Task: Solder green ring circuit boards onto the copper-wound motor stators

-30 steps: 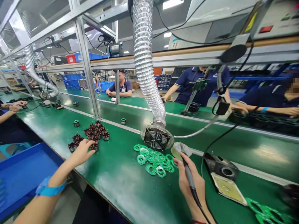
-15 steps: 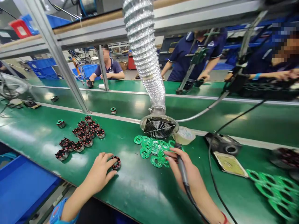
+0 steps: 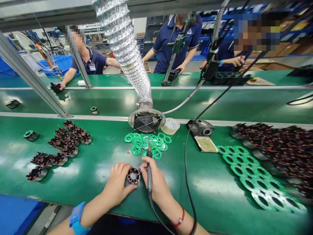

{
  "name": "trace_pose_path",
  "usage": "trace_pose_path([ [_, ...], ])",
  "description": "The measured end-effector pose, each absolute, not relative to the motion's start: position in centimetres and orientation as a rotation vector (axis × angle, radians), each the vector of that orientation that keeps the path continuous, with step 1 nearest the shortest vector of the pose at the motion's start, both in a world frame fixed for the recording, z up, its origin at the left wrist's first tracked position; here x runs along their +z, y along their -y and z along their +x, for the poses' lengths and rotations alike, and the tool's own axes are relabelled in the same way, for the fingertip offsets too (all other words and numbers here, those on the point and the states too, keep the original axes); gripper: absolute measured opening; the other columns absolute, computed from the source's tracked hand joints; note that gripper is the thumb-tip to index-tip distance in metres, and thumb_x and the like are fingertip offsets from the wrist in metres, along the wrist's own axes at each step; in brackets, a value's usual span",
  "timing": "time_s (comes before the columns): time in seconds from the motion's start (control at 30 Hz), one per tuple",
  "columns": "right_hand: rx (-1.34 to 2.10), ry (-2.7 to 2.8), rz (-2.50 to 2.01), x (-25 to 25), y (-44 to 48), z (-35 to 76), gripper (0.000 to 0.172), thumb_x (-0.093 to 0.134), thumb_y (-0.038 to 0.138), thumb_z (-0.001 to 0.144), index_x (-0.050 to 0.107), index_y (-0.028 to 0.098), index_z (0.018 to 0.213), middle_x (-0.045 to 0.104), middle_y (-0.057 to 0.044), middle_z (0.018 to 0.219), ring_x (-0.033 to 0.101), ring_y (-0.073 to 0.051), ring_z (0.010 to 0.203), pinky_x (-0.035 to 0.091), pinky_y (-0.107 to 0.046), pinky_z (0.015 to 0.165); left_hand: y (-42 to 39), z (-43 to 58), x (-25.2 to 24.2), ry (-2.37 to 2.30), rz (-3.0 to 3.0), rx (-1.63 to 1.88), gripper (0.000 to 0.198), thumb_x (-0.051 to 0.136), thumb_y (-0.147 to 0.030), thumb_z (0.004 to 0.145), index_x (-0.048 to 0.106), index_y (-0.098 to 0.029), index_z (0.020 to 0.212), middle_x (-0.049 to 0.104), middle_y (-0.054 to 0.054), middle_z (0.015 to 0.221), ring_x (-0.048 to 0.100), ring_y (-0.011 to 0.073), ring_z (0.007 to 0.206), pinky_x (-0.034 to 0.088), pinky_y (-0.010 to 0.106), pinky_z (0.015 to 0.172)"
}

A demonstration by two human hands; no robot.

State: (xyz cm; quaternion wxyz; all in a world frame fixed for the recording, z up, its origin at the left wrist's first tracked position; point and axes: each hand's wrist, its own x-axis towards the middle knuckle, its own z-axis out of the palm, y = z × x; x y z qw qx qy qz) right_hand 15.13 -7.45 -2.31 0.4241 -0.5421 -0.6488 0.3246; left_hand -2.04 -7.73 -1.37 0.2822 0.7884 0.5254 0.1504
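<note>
A round motor stator (image 3: 133, 176) with copper windings lies on the green bench in front of me. My left hand (image 3: 119, 179) curls round its left side, thumb and fingers against the rim. In my right hand (image 3: 156, 178) is a soldering iron (image 3: 149, 176), held like a pen with its tip pointing away from me. The right fingertips come close to the stator's right edge; whether they touch it I cannot tell. Just beyond the iron's tip lies a loose pile of green ring-shaped circuit boards (image 3: 137, 143).
A fume extractor (image 3: 146, 121) with a silver duct stands behind the boards, beside a pale tub (image 3: 170, 126). An iron stand with a sponge tray (image 3: 205, 143) is to the right, near green board panels (image 3: 249, 170) and heaped stators (image 3: 281, 147). More stators (image 3: 63, 140) sit left. A black cable (image 3: 187, 169) crosses the bench.
The view has swung right. My left hand and the stator have moved towards the right hand, and the soldering iron has come left, away from the boards, beside the stator.
</note>
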Motion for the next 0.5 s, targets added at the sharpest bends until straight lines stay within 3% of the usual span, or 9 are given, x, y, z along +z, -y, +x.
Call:
trace_pose_path([
  [0.1,0.748,1.566,-1.439,-2.6,6.9,16.5,0.026,0.041,0.024,0.089,0.046,0.022,0.114,0.064,0.0,0.079,0.063,-0.015,0.067,0.051,-0.026,0.063,6.4,-1.1,-1.1,-1.333,2.092,0.427,0.038,0.066,-0.023,0.074,0.053,-0.019,0.11,0.06,0.009,0.111,0.052,0.0277,0.104,0.041,0.046,0.09],
  [0.3,0.542,1.641,-1.668,-2.8,5.5,19.0,0.036,0.048,0.021,0.084,0.044,0.019,0.12,0.065,-0.005,0.091,0.064,-0.02,0.081,0.051,-0.034,0.073,2.2,-2.4,1.3,-1.152,2.048,0.393,0.051,0.063,-0.02,0.073,0.046,-0.019,0.121,0.056,0.009,0.124,0.053,0.0247,0.113,0.04,0.04,0.1],
  [0.5,0.342,1.957,-1.674,-3.6,3.7,18.0,0.045,0.054,0.009,0.078,0.049,0.016,0.122,0.064,-0.01,0.097,0.059,-0.024,0.089,0.049,-0.04,0.08,0.3,-2.9,1.3,-1.035,2.291,0.234,0.047,0.06,-0.02,0.074,0.051,-0.018,0.12,0.058,0.009,0.119,0.051,0.027,0.11,0.04,0.045,0.098],
])
